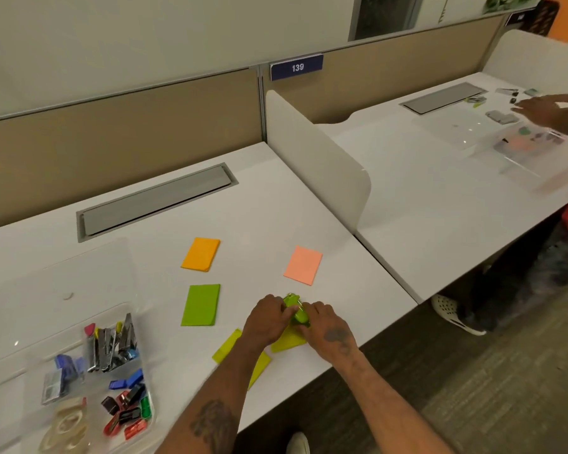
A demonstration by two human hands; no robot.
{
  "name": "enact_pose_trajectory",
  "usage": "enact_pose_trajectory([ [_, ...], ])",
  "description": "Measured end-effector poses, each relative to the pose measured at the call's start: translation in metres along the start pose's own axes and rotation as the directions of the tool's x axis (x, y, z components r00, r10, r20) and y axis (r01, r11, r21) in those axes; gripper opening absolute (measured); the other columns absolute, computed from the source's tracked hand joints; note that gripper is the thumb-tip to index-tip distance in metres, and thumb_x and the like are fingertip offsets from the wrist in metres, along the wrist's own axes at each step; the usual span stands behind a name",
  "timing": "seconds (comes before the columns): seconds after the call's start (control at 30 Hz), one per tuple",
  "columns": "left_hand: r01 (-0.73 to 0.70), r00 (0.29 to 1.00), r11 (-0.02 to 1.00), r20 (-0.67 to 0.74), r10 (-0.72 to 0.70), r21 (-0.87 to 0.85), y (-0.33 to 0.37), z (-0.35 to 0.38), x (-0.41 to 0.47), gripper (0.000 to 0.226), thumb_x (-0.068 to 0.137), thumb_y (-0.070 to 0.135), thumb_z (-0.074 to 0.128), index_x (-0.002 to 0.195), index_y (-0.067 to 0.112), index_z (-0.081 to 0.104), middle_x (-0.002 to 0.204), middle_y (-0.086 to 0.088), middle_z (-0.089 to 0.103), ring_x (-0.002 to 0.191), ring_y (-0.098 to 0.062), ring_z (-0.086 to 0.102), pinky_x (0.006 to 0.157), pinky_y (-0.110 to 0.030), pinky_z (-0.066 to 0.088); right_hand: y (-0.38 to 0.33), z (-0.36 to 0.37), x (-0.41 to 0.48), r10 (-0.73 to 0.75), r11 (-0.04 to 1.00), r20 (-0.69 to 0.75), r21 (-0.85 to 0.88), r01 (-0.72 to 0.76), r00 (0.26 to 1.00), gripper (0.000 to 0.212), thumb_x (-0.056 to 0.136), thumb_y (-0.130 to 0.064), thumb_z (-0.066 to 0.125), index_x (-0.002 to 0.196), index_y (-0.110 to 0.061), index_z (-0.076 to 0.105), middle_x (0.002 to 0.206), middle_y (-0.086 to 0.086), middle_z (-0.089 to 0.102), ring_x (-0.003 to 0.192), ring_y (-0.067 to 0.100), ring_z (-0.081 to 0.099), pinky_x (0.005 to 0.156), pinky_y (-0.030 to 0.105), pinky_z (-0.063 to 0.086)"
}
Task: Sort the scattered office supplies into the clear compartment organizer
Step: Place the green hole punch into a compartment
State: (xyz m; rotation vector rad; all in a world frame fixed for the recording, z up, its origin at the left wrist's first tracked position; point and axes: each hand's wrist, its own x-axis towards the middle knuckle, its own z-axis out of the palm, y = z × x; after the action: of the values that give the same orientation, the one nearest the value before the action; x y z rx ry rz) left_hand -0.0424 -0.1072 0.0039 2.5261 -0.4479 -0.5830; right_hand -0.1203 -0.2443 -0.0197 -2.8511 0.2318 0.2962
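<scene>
Both my hands meet on a small green plastic item [296,310] near the desk's front edge. My left hand [268,319] grips its left side and my right hand [325,326] grips its right side. Under them lie yellow-green sticky pads [226,347]. Flat on the desk lie an orange pad [200,254], a green pad [200,305] and a pink pad [303,265]. The clear compartment organizer [30,358] sits at the front left, holding staple strips, coloured clips, tape rolls and a blue box.
A grey cable hatch [154,199] is set into the desk at the back. A white divider panel [322,162] separates my desk from the right one, where another person's hand [551,109] reaches over a second organizer and supplies.
</scene>
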Motion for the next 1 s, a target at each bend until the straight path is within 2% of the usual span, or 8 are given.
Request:
enact_pose_trajectory([
  [0.1,0.038,0.999,0.985,-0.028,-0.043,-0.169,0.005,0.004,0.0,0.039,0.093,0.038,0.058,0.063,0.017,0.043,0.065,0.001,0.048,0.07,-0.022,0.05,0.063,-0.035,0.035,0.002,-0.002,0.002,-0.007,0.999,0.005,0.042,0.007,1.0,0.058,0.093,-0.05,0.044,0.141,-0.021,0.033,0.126,0.003,0.05,0.114,0.022,0.048,0.082,0.037,0.049],
  [0.17,0.067,0.997,0.956,-0.019,-0.076,-0.286,0.009,0.002,-0.002,0.039,0.092,0.03,0.059,0.06,0.018,0.04,0.06,0.002,0.045,0.063,-0.018,0.046,0.063,-0.039,0.04,0.003,-0.005,0.004,-0.003,0.994,0.01,0.109,0.002,1.0,0.061,0.092,-0.05,0.045,0.143,-0.022,0.03,0.127,0.003,0.05,0.116,0.022,0.047,0.086,0.038,0.048],
  [0.27,0.086,0.996,0.917,0.023,-0.084,-0.39,0.012,-0.013,-0.005,0.027,0.093,0.025,0.057,0.071,0.01,0.05,0.074,-0.013,0.056,0.072,-0.023,0.056,0.074,-0.048,0.052,0.002,-0.018,0.008,-0.003,0.965,0.046,0.263,-0.009,0.999,0.067,0.086,-0.057,0.047,0.144,-0.029,0.029,0.126,0.001,0.052,0.118,0.022,0.049,0.092,0.04,0.047],
  [0.43,0.084,0.996,0.828,0.054,-0.065,-0.554,0.004,-0.054,-0.015,0.015,0.098,0.018,0.05,0.089,0.006,0.053,0.097,-0.03,0.068,0.082,-0.035,0.072,0.061,-0.035,0.046,-0.021,-0.042,0.024,0.012,0.77,0.071,0.636,-0.054,0.997,0.063,0.08,-0.05,0.05,0.14,-0.042,0.034,0.128,-0.002,0.058,0.109,0.018,0.057,0.09,0.034,0.048],
  [0.53,0.066,0.998,0.841,0.039,-0.053,-0.537,-0.012,-0.079,-0.031,0.014,0.1,0.018,0.045,0.091,0.009,0.051,0.09,-0.019,0.065,0.077,-0.028,0.066,0.064,-0.032,0.046,-0.05,-0.046,0.034,0.033,0.648,0.092,0.756,-0.092,0.995,0.056,0.09,-0.035,0.047,0.144,-0.04,0.033,0.101,-0.008,0.063,0.085,0.006,0.056,0.072,0.023,0.045],
  [0.6,0.059,0.998,0.855,0.035,-0.048,-0.515,-0.029,-0.095,-0.046,0.016,0.101,0.019,0.044,0.091,0.008,0.051,0.088,-0.015,0.06,0.077,-0.024,0.059,0.068,-0.034,0.048,-0.075,-0.051,0.038,0.0,0.611,0.088,0.789,-0.07,0.996,0.052,0.091,-0.032,0.051,0.14,-0.043,0.036,0.084,-0.006,0.062,0.079,0.011,0.059,0.069,0.026,0.046],
  [0.77,0.08,0.995,0.838,-0.01,-0.101,-0.54,-0.09,-0.124,-0.092,0.016,0.102,0.016,0.042,0.098,0.007,0.055,0.093,-0.015,0.06,0.081,-0.024,0.056,0.068,-0.031,0.047,-0.147,-0.054,0.034,-0.178,0.565,0.161,0.824,-0.033,0.971,0.036,0.088,-0.027,0.065,0.123,-0.027,0.06,0.096,0.01,0.071,0.072,0.017,0.065,0.061,0.031,0.051],
  [1.0,0.094,0.979,0.802,-0.09,-0.181,-0.59,-0.177,-0.169,-0.171,0.018,0.102,0.014,0.042,0.1,0.007,0.058,0.09,-0.01,0.06,0.083,-0.022,0.057,0.069,-0.029,0.047,-0.263,-0.033,0.003,-0.322,0.486,0.159,0.874,0.019,0.933,0.032,0.087,-0.021,0.068,0.118,-0.023,0.064,0.084,0.011,0.066,0.073,0.019,0.062,0.061,0.03,0.048],
])
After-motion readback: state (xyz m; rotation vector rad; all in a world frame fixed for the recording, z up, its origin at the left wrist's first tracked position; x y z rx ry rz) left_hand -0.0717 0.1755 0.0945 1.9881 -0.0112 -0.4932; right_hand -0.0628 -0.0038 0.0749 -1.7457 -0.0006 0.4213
